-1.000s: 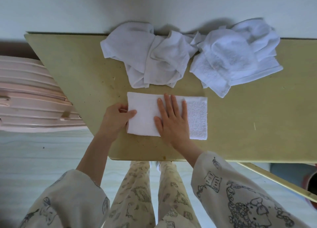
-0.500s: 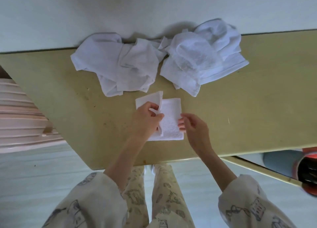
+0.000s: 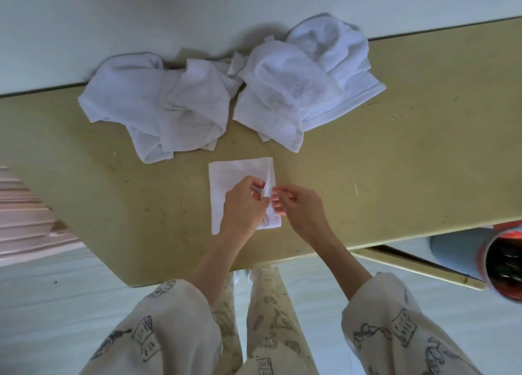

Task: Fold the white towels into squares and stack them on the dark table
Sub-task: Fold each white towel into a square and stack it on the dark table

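A small white towel, folded over into a near square, lies on the olive-tan table near its front edge. My left hand lies on it and pinches the loose right-hand edge of the top layer. My right hand meets that same edge from the right, fingers curled and pinching it. Behind the folded towel lie two crumpled heaps of white towels: one at the back left, one at the back right against the wall.
A pale wall runs along the table's far edge. A pink ribbed case stands left of the table. At the right, below the table edge, are a red-rimmed round container and a blue object. Pale floor lies below.
The towel lay as a long strip under my flat right hand; my left hand has brought its left half over to the right. Both hands now pinch the right edge.
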### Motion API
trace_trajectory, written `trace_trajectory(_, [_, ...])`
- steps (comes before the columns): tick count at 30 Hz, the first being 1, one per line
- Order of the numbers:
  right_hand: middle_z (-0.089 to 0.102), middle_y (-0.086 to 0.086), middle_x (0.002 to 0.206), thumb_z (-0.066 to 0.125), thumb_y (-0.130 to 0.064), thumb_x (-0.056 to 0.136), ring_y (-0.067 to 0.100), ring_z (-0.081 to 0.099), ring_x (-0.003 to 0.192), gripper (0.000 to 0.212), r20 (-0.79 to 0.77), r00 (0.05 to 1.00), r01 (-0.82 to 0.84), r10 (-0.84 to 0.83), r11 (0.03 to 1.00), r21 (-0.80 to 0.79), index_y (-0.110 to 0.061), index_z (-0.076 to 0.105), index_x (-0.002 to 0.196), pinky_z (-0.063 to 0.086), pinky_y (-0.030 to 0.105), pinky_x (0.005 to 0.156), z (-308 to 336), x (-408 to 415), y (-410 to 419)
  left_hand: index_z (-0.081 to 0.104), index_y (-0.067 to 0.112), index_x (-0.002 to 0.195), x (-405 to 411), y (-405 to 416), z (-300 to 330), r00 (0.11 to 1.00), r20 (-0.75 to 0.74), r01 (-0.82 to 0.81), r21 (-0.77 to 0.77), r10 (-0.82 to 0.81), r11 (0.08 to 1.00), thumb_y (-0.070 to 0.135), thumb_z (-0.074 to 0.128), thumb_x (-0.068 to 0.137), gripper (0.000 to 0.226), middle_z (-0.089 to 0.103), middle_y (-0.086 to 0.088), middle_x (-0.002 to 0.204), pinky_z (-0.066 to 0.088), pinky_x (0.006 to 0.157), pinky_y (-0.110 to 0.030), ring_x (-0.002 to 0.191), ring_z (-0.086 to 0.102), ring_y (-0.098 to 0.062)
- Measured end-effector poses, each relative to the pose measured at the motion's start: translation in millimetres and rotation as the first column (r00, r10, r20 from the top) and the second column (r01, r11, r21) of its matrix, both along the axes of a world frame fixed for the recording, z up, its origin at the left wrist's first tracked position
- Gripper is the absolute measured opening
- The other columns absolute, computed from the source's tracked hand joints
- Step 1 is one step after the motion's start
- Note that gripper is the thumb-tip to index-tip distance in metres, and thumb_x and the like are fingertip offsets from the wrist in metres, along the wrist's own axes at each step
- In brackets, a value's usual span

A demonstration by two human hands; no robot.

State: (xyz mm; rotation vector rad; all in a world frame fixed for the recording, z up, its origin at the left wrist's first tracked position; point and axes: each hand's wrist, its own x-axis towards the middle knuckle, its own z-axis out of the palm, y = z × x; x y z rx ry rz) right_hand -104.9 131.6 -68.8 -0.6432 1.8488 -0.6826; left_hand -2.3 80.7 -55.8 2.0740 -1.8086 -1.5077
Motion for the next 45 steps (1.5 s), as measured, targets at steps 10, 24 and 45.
trace_trajectory(10, [0.072,0.007,0.092,0.061,-0.020,0.085,0.023,0.068,0.084,0.020,-0.027,1.000,0.016,-0.015,0.999,0.048,-0.008,0.071,0.098,0.053,0.043,0.086,2.4,1.8,-10.4,0.061,0.013,0.114,22.6,9.3,3.9,0.986,-0.166,-0.009,-0.119,-0.011,0.993,0.005,0.051,0.090,0.027,0.065,-0.003,0.102,0.053,0.086,-0.034,0.091,0.062,-0.016])
trace_trajectory(24, [0.062,0.002,0.092,0.051,-0.015,0.088,0.029,0.064,0.089,0.004,-0.092,0.993,-0.066,0.074,0.994,0.090,-0.018,0.054,0.087,0.053,0.046,0.084,0.4,0.8,-16.6,0.056,0.016,0.121,59.0,14.6,-1.4,0.994,-0.081,0.047,-0.268,-0.071,0.962,0.005,0.047,0.092,0.033,0.056,0.002,0.109,0.040,0.070,-0.002,0.088,0.052,-0.007])
trace_trajectory(45, [0.060,0.001,0.095,0.055,-0.004,0.083,0.016,0.054,0.085,0.026,-0.154,0.974,-0.149,0.163,0.984,0.097,-0.013,0.054,0.108,0.037,0.016,0.061,6.3,5.2,8.6,0.059,0.014,0.117,61.7,35.4,-23.8,0.889,0.164,0.448,-0.510,-0.428,0.735,0.011,0.068,0.079,0.040,0.051,-0.011,0.119,0.053,0.066,-0.028,0.100,0.052,-0.027])
